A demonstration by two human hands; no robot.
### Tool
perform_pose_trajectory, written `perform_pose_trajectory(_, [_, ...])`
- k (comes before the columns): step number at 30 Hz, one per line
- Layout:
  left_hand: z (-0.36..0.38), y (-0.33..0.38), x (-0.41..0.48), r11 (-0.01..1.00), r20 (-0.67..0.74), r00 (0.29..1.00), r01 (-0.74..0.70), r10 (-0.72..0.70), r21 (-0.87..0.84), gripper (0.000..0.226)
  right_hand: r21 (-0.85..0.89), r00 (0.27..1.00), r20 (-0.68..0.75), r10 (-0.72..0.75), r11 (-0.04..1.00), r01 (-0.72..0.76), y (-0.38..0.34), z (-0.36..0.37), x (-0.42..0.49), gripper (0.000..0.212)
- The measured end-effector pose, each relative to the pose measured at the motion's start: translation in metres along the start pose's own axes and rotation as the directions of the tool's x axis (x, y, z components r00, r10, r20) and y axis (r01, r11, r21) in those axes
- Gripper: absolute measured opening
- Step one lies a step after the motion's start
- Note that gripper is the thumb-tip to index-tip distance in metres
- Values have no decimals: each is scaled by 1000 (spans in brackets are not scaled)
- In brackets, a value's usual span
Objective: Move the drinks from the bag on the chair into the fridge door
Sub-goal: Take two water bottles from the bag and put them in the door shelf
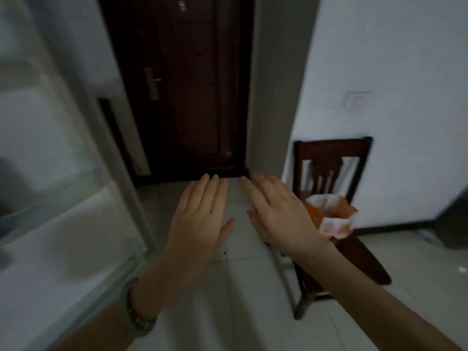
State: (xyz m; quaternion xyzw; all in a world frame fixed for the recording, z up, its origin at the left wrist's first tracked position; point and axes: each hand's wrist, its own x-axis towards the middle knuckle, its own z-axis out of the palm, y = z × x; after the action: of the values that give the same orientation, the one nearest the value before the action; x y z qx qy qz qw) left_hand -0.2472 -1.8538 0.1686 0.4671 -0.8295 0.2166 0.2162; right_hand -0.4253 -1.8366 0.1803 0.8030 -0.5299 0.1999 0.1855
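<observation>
An orange and white paper bag stands open on the seat of a dark wooden chair at the right, against the white wall. Its contents are too blurred to make out. My left hand and my right hand are both stretched out flat, palms down, fingers apart, over the tiled floor in the middle. Neither holds anything. My right hand is just left of the bag, not touching it. The open fridge door with pale, clear shelves fills the left side, blurred.
A dark brown entrance door with a metal handle closes off the corridor ahead. A light switch sits on the right wall above the chair. A dark object stands at the far right edge. Light floor tiles lie between fridge and chair.
</observation>
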Motion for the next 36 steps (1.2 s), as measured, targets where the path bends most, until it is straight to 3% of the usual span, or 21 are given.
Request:
perform_pose_trajectory(9, [62,180,79,956,23,975,-213,222,-204,64,-170,967,54,247,957,-235,159,-18,-119,57])
perform_pose_trajectory(15, [100,292,118,931,104,963,-207,248,-302,66,-229,938,78,339,921,-314,261,-27,-189,59])
perform_pose_trajectory(18, [116,332,132,926,170,956,-175,241,-334,81,-220,930,85,358,917,-333,300,-27,-210,61])
perform_pose_trajectory(22, [144,363,149,929,236,938,-168,254,-330,85,-223,925,83,370,912,-344,343,-15,-226,52])
perform_pose_trajectory(30, [231,377,190,943,288,934,-118,211,-311,83,-194,899,179,399,910,-365,423,55,-217,62])
perform_pose_trajectory(36, [321,370,240,965,412,904,-5,117,-262,81,-153,898,283,336,940,-303,506,128,-190,64])
